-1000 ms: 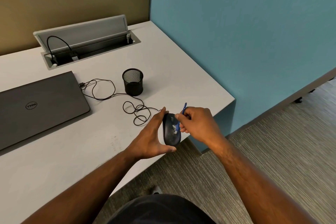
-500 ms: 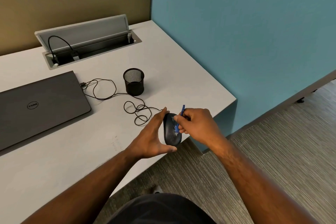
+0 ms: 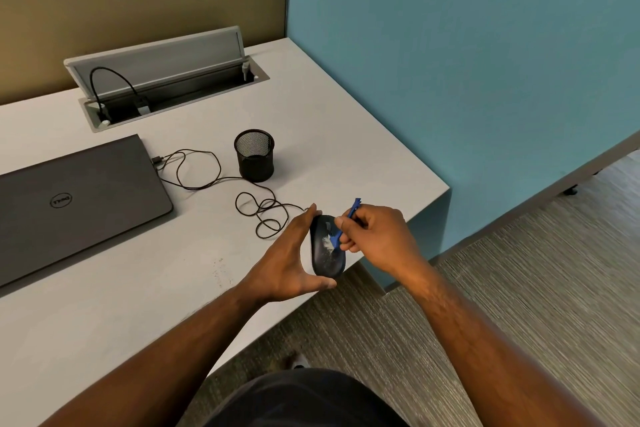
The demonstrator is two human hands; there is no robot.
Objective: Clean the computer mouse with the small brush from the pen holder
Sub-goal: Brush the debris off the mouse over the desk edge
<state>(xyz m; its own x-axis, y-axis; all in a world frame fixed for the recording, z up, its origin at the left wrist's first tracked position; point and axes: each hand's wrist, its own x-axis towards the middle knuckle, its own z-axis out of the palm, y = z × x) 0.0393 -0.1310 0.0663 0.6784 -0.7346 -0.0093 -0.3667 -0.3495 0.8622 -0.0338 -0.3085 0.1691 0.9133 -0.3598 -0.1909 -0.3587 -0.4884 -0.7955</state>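
Observation:
A black wired computer mouse is held tilted over the desk's front right edge, pinched between thumb and fingers of my left hand. My right hand grips a small blue brush, whose white bristles rest on the mouse's top. Pale dust specks show on the mouse's surface. The black mesh pen holder stands upright farther back on the desk with nothing visible inside.
The mouse's cable lies in loops between the pen holder and a shut grey laptop on the left. An open cable box is set into the white desk at the back. A teal partition stands on the right.
The brush has shifted a little along the top of the mouse, with its handle now tilted further to the right. My left hand keeps the mouse in nearly the same place.

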